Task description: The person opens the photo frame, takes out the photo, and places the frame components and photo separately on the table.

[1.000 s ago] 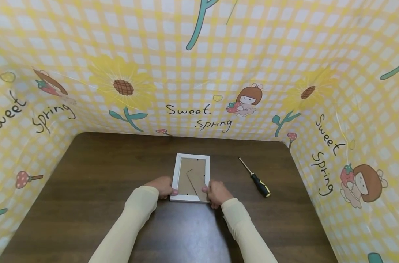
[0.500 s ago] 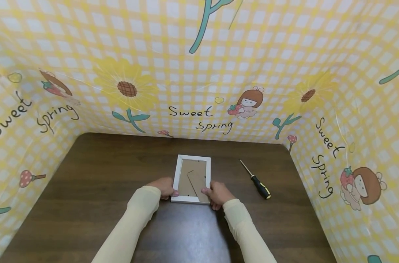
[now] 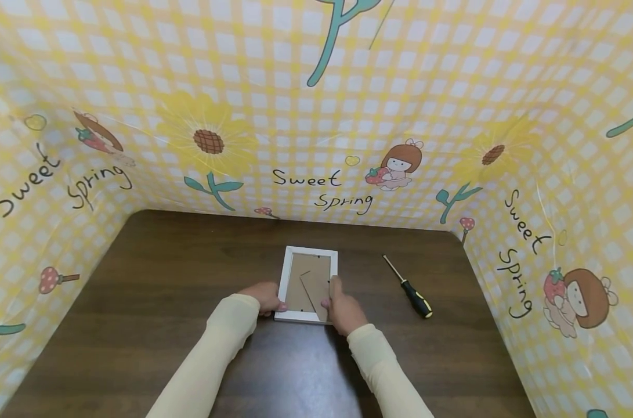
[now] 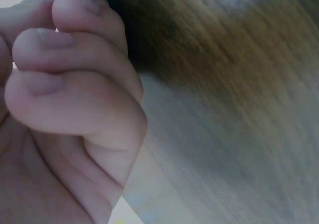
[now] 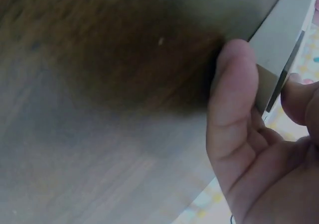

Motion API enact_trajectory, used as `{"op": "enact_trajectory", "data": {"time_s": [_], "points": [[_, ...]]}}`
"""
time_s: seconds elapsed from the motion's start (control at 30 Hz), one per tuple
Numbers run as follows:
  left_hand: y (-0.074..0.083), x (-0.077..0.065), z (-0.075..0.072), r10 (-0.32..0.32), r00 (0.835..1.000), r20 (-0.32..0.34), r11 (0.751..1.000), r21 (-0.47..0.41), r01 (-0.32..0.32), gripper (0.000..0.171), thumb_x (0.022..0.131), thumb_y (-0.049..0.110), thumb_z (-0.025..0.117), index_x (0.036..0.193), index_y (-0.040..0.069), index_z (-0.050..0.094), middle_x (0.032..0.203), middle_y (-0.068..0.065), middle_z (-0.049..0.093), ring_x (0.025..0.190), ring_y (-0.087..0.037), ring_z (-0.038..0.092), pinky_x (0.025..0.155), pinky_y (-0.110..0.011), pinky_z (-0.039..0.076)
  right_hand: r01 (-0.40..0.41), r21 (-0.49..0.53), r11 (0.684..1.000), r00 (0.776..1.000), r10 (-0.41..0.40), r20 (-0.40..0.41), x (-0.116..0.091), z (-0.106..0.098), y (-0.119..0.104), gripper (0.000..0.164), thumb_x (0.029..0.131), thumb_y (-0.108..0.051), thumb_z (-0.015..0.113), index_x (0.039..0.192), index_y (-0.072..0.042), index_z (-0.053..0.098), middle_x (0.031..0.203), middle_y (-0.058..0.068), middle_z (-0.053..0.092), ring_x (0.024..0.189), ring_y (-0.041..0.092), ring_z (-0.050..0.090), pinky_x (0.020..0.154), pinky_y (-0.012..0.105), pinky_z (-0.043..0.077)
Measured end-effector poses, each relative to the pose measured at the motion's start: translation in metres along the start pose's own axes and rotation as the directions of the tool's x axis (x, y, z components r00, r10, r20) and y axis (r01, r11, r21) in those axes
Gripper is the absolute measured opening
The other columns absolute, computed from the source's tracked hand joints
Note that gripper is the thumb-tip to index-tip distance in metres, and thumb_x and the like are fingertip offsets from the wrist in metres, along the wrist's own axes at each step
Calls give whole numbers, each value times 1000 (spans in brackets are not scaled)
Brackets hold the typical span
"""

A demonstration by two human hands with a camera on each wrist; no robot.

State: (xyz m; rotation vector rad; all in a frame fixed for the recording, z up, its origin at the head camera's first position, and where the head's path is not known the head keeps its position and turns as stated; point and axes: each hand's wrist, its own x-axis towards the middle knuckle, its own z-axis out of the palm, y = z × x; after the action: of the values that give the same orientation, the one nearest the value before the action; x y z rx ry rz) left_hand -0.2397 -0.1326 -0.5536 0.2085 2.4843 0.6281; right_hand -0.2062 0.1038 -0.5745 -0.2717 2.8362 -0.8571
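- Frame (image 3: 308, 284) lies face down between both hands, long axis pointing away from the person.
- Left hand (image 3: 264, 298) grips its left edge.
- Right hand (image 3: 342, 307) pinches its right edge.

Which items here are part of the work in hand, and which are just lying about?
In hand:
- white picture frame, lying back side up
- left hand, holding the frame's left edge
- right hand, gripping its right edge

Lying about:
- screwdriver, untouched, to the frame's right
- table
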Motion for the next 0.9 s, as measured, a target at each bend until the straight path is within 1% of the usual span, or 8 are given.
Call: {"op": "enact_trajectory", "data": {"time_s": [0.1,0.2,0.27,0.37,0.53,0.6,0.77,0.9], "points": [[2,-3,-1,-7,1000,6,1000,4,7,39,93,31,72,65,7,57,52,-1,52,49,-14,47,53,-29,38,119,-140,983,993,-120,6,1,0,0,39,102,-20,61,136,-9,45,76,9,66,60,22,62,59,40,52],[4,-4,-2,-13,1000,10,1000,13,13,40,93,30,72,64,7,57,52,-1,51,49,-14,47,54,-28,38,157,-140,978,987,-152,48,1,-3,-1,34,103,-16,60,134,-11,50,79,4,66,58,17,58,58,36,51],[5,-5,-2,-16,1000,15,1000,21,15,41,93,31,72,64,8,57,53,-1,51,50,-14,47,55,-28,38,141,-90,986,988,-134,81,0,-5,-2,35,103,-15,59,136,-13,49,80,4,66,55,15,56,54,33,49],[5,-5,-2,-20,1000,19,1000,24,20,40,93,31,72,64,8,57,53,-1,52,51,-14,47,55,-29,39,94,2,996,988,-94,123,-1,-7,-1,37,105,-16,56,141,-15,47,85,8,66,50,15,54,47,32,47],[2,-4,0,-11,1000,-3,1000,23,11,40,93,32,72,65,8,58,54,-2,52,51,-15,48,55,-30,39,38,113,993,987,-55,149,-1,-6,2,41,107,-18,50,147,-18,44,109,18,66,49,18,55,42,32,47],[1,-4,2,-6,1000,-11,1000,26,6,39,92,32,73,65,8,59,54,-2,53,51,-15,48,56,-30,39,25,124,992,986,-45,161,-1,-6,3,42,108,-20,49,149,-19,43,114,19,64,51,18,56,42,32,48],[0,-7,9,7,1000,-12,1000,19,-7,39,91,33,74,66,8,59,54,-2,52,52,-16,49,57,-31,40,10,128,992,981,-35,191,-2,-6,6,42,108,-21,48,150,-21,42,117,19,64,53,18,57,42,31,48],[0,-10,12,25,1000,-9,1000,-3,-25,41,90,34,75,64,9,57,51,-1,49,49,-15,46,56,-31,39,2,129,992,979,-28,199,-5,-7,8,41,107,-20,50,148,-22,43,107,18,64,48,19,55,40,31,47]]}}
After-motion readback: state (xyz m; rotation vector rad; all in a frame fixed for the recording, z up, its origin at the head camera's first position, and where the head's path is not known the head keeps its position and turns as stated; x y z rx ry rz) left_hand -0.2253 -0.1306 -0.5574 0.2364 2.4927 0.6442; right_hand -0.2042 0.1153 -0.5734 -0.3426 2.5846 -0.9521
